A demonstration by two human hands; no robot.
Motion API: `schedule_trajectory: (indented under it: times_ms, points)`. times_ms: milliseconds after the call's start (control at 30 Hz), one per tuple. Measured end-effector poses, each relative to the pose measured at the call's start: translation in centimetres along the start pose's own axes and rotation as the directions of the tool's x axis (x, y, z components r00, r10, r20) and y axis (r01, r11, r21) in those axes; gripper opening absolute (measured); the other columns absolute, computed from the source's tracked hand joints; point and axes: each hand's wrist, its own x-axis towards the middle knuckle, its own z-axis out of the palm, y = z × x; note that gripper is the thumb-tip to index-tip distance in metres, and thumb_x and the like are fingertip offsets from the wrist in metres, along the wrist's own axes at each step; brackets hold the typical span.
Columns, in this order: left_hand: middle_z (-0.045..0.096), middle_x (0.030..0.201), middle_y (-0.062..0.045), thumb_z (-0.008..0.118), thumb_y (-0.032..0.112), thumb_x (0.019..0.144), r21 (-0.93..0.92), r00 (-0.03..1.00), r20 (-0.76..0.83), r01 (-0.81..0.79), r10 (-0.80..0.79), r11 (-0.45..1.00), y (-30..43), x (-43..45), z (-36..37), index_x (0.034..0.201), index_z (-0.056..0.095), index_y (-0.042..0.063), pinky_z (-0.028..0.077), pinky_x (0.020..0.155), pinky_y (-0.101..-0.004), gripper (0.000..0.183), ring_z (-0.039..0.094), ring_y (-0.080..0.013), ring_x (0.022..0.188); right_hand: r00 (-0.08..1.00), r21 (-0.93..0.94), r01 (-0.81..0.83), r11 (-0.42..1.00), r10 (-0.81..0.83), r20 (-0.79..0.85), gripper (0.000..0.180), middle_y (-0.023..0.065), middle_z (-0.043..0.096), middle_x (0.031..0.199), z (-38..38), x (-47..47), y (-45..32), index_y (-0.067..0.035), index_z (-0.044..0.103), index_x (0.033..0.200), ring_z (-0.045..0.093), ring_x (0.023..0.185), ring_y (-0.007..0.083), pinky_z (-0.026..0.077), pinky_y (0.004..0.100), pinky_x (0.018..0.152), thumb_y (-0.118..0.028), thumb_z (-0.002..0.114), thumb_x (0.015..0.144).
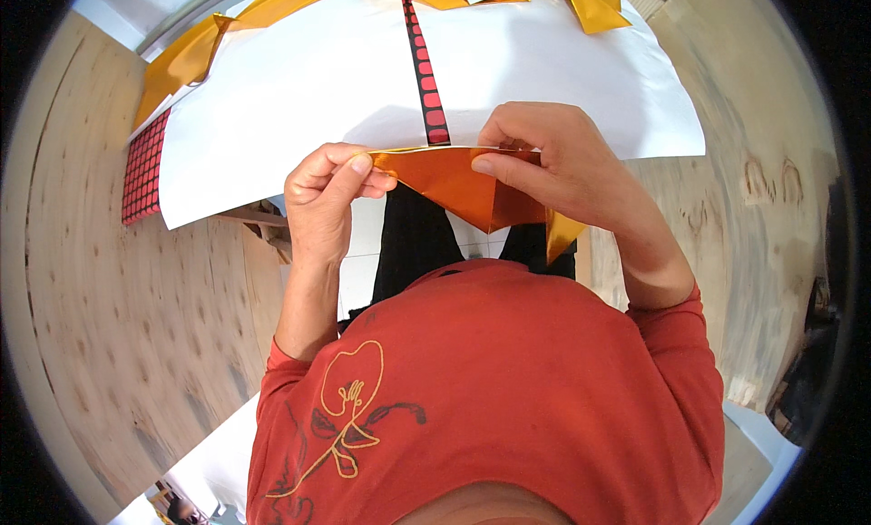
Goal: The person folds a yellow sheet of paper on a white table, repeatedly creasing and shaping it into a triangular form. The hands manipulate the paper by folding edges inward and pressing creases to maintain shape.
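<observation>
A folded piece of shiny orange-gold foil paper (449, 178) hangs between my hands, above my lap. My left hand (326, 178) pinches its left corner between thumb and fingers. Along the top edge, toward the right end, my right hand (558, 157) grips it with the thumb in front and the fingers behind. The foil's lower edge comes down to a point, and a lighter gold flap (563, 234) dangles beneath my right hand. Just beyond lies a large white sheet (286, 103), with a strip of red-and-black checked paper (427, 82) running up its middle.
Several gold foil pieces (292, 1) lie along the far edge of the white sheet. Red-and-black checked paper (144, 174) shows beneath its left edge. Wooden boards (122, 287) extend on the left, and another wooden surface (742, 205) lies on the right. White floor tiles (360, 253) show below.
</observation>
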Motion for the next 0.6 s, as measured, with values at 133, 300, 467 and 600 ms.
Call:
schedule_trajectory:
  times_ms: [133, 300, 467, 600]
  points:
    - [0.076, 0.088, -0.013, 0.062, 0.006, 0.103, -0.009, 1.000, -0.021, 0.014, -0.015, 1.000, -0.19, -0.02, 0.00, 0.102, 0.071, -0.001, 0.063, 0.069, -0.0291, 0.011, 0.077, -0.0191, 0.077, 1.000, 0.008, 0.004, 1.000, -0.004, -0.010, 0.014, 0.0055, 0.064, 0.077, 0.04, -0.12, 0.31, -0.003, 0.065, 0.089, 0.058, 0.068, 0.0154, 0.047, 0.0286, 0.063, -0.012, 0.075, 0.094]
    - [0.076, 0.088, -0.013, 0.062, 0.006, 0.103, -0.029, 1.000, 0.008, -0.007, 0.007, 1.000, -0.08, 0.04, 0.26, 0.102, 0.071, 0.000, 0.063, 0.069, -0.0294, 0.011, 0.077, -0.0195, 0.079, 0.999, 0.020, 0.027, 0.999, -0.026, -0.044, 0.014, 0.0053, 0.064, 0.077, 0.00, 0.08, 0.54, -0.003, 0.064, 0.088, 0.057, 0.069, 0.0146, 0.047, 0.0283, 0.063, -0.011, 0.075, 0.093]
    - [0.075, 0.085, -0.010, 0.063, 0.009, 0.102, 0.030, 0.999, -0.028, 0.018, -0.017, 0.999, 0.23, -0.15, 0.52, 0.103, 0.071, 0.001, 0.060, 0.071, -0.0291, 0.012, 0.074, -0.0169, 0.076, 0.999, 0.095, -0.020, 0.995, 0.023, -0.032, 0.013, 0.0051, 0.063, 0.077, -0.19, 0.05, 0.17, -0.002, 0.063, 0.088, 0.056, 0.069, 0.0133, 0.046, 0.0274, 0.064, -0.009, 0.075, 0.092]
    - [0.075, 0.086, -0.009, 0.062, 0.009, 0.102, 0.055, 1.000, -0.008, -0.005, 0.005, 0.998, 0.34, -0.14, 0.54, 0.103, 0.071, 0.001, 0.057, 0.071, -0.0283, 0.012, 0.071, -0.0152, 0.075, 0.998, 0.110, -0.051, 0.993, 0.053, -0.016, 0.015, 0.0069, 0.065, 0.078, -0.08, 0.25, 0.15, -0.002, 0.064, 0.088, 0.059, 0.070, 0.0172, 0.048, 0.0304, 0.064, -0.012, 0.075, 0.091]
